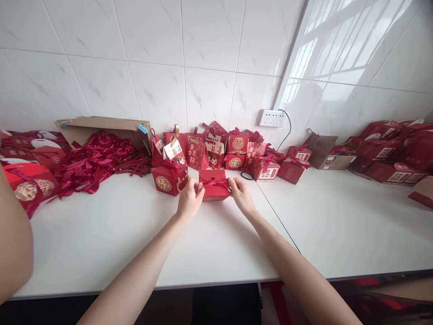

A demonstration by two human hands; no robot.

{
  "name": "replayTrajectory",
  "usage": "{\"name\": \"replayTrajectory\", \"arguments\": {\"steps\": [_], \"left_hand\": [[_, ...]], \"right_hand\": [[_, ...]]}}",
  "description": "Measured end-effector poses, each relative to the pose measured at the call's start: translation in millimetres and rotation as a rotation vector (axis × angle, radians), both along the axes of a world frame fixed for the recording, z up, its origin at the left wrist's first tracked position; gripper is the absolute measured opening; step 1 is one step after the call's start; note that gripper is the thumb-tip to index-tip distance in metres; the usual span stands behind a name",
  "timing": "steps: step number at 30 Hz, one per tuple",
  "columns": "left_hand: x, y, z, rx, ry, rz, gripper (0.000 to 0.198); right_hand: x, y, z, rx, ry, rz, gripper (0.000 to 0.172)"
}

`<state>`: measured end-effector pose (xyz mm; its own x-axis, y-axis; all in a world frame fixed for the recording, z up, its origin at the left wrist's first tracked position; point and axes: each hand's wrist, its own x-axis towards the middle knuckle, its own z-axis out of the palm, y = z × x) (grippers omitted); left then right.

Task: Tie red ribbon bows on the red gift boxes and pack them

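Observation:
A small red gift box stands on the white table, between my two hands. Tied around its upper part is a dark red ribbon, with a bow at the front. On the box's left side, my left hand is closed, thumb and fingers pinching one end of the ribbon. My right hand pinches the ribbon at the other side. The exact contact of the fingertips is partly hidden. Close beside my left hand stands another red box with a round gold emblem.
Behind are several red gift boxes. A heap of ribbons spills from a cardboard box at left. More red boxes pile up at right. Another person's arm enters at far left. A power strip is on the wall.

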<state>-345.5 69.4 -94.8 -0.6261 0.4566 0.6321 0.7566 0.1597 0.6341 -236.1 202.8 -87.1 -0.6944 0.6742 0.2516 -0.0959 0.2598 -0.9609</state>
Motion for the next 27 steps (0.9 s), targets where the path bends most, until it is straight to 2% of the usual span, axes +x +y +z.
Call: {"name": "replayTrajectory", "arguments": {"steps": [2,4,6,8,9,11,15,20,24,27], "left_hand": [[-1,0,-2.0,0.015,0.019,0.021,0.013],[-1,1,-3.3,0.026,0.051,0.028,0.013],[-1,1,-3.9,0.034,0.098,0.01,0.013],[-1,1,-4.3,0.043,0.159,-0.011,0.013],[-1,1,-4.5,0.047,0.193,-0.017,0.013],[-1,1,-4.8,0.053,0.254,-0.019,0.013],[-2,0,-4.7,0.064,0.325,-0.026,0.014],[-2,-2,-4.3,0.074,0.312,-0.069,0.018],[-3,-3,-2.7,0.076,0.166,-0.043,0.019],[-4,-1,2.2,0.168,0.143,-0.004,0.017]], "right_hand": [[3,0,2.0,-0.047,-0.009,0.045,0.045],[6,-3,3.8,0.087,0.02,-0.044,0.043],[8,-8,5.7,0.43,0.085,-0.147,0.043],[9,-14,7.6,0.806,0.125,-0.148,0.043],[9,-16,8.3,0.949,0.119,-0.121,0.041],[8,-21,8.8,1.121,0.071,-0.103,0.037],[4,-23,7.5,1.2,-0.018,-0.124,0.026],[-1,-23,8.2,1.193,-0.043,-0.176,0.027],[0,-23,6.9,1.273,0.075,-0.207,0.022],[6,-20,4.4,1.327,0.191,-0.192,0.024]]}}
